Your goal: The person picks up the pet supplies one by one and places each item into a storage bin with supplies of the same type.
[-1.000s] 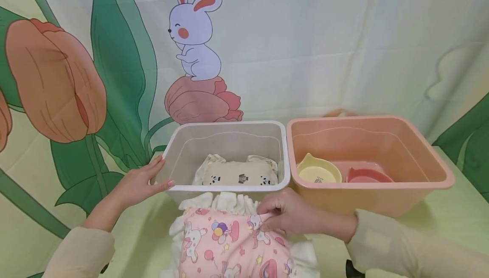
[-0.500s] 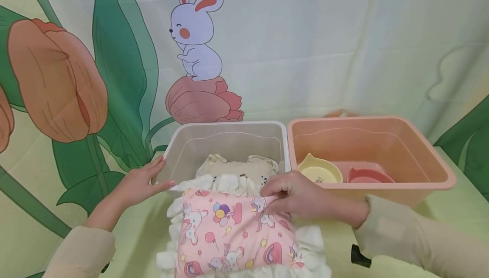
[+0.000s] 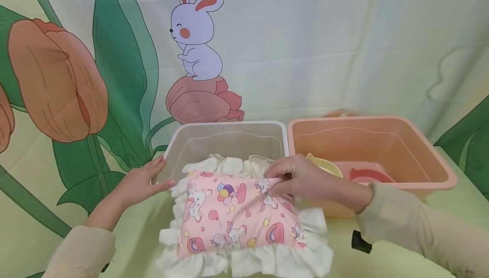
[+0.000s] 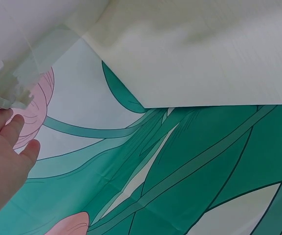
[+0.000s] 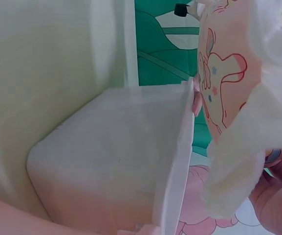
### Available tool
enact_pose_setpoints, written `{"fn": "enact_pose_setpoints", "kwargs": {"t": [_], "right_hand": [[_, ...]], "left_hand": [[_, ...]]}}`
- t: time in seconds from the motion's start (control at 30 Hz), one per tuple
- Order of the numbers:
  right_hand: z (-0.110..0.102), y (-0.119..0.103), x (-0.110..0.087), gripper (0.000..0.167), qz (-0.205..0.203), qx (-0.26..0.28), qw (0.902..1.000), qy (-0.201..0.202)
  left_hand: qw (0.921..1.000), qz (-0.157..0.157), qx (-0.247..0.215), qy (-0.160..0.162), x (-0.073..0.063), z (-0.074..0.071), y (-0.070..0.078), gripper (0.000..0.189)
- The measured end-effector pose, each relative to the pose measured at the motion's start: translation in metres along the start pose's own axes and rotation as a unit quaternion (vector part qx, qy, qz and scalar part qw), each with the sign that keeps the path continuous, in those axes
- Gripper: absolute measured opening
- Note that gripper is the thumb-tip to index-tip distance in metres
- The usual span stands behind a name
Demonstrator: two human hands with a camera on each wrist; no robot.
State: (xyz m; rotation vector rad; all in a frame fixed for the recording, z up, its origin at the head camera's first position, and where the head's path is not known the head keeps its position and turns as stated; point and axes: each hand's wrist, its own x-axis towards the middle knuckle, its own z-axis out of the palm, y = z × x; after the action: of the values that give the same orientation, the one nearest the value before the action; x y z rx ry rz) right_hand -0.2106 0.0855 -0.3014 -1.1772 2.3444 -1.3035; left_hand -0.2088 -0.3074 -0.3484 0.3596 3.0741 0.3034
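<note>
A small pink pillow (image 3: 237, 216) with white ruffles and a printed unicorn, star and balloon pattern hangs over the front of a pale grey plastic bin (image 3: 229, 126). My right hand (image 3: 302, 178) pinches its cover near the upper right corner. In the right wrist view the pillow (image 5: 228, 68) is raised beside the bin's rim. My left hand (image 3: 141, 183) rests at the bin's left front corner, fingers spread along the rim. Inside the bin, a cream pillow (image 3: 217, 156) is mostly hidden behind the pink one.
To the right stands a pink bin (image 3: 370, 185) right beside the grey one. It contains a yellow bowl (image 3: 324, 165) and a red bowl (image 3: 370, 176). Both bins sit on a light green tabletop (image 3: 141, 235). Behind hangs a printed cloth (image 3: 305, 57) with a rabbit and tulips.
My right hand has lifted the pink pillow up and forward, from in front of the grey bin to over its front rim. The left hand has stayed put.
</note>
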Motion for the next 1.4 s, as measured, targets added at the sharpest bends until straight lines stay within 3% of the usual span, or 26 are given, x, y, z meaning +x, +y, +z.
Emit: {"fn": "enact_pose_setpoints", "kwargs": {"t": [0.5,1.17,1.4], "right_hand": [[-0.013,0.006,0.014,0.014,0.006,0.008,0.9995,0.029],[-0.032,0.014,0.034,0.012,0.018,-0.017,0.9989,0.039],[-0.038,0.016,0.044,0.014,0.022,-0.033,0.9984,0.042]], "left_hand": [[1.0000,-0.001,0.005,0.001,0.002,0.004,-0.003,0.079],[1.0000,-0.007,0.000,0.004,0.002,0.005,-0.005,0.081],[0.9999,0.005,0.012,0.012,0.002,0.004,-0.005,0.077]]}}
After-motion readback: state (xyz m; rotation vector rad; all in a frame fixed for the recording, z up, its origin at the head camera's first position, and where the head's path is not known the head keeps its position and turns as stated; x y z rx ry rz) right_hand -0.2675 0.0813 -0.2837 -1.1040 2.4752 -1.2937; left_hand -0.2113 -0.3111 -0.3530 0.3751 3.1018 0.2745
